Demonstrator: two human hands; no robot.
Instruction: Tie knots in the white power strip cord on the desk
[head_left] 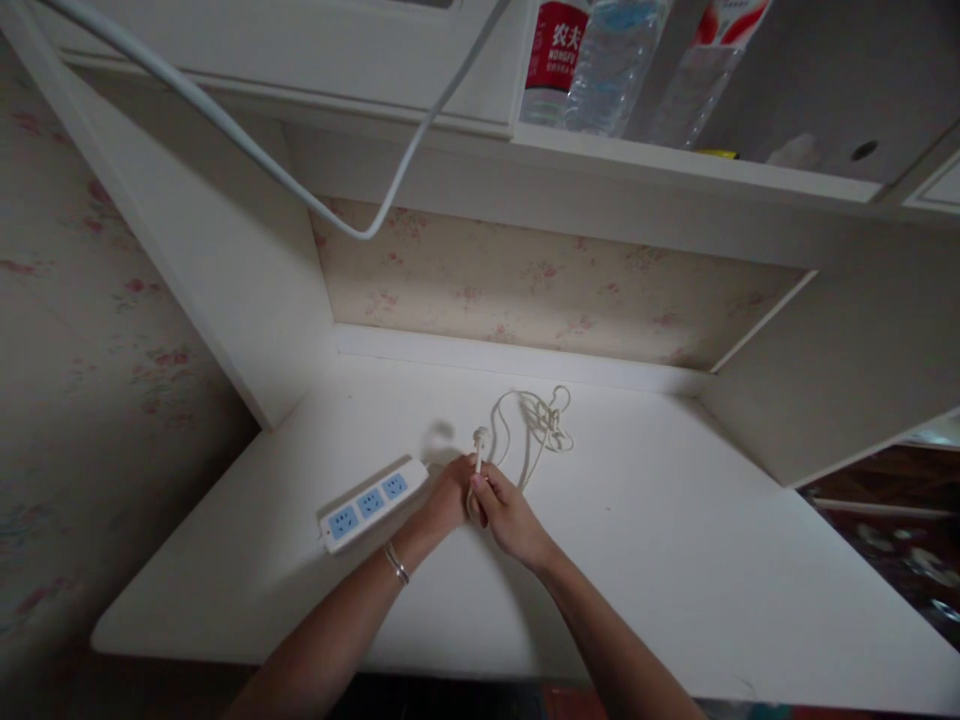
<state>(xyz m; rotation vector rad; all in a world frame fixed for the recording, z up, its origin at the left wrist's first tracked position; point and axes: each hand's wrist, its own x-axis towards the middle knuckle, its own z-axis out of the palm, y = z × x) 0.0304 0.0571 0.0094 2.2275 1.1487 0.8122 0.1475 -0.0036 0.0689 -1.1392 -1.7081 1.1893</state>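
My right hand [508, 518] is closed around the white cord just below a white plug [481, 437], which points up and away from me. Right against it, my left hand [452, 490] is curled with its fingers partly hidden behind the right hand; it appears to grip the same power cord [525, 470]. Beyond my hands the cord runs into a loose tangle on the white desk [660, 560]. Left of my hands lies a white power strip [373, 503] with three blue socket faces turned up. A silver bracelet circles my left wrist.
Overhead, a shelf [690, 165] holds several clear plastic bottles, one with a red label [556, 45]. A bent pale tube [361, 232] hangs across the upper left. White side panels [225, 230] flank the desk, with flowered wallpaper [517, 285] at the back.
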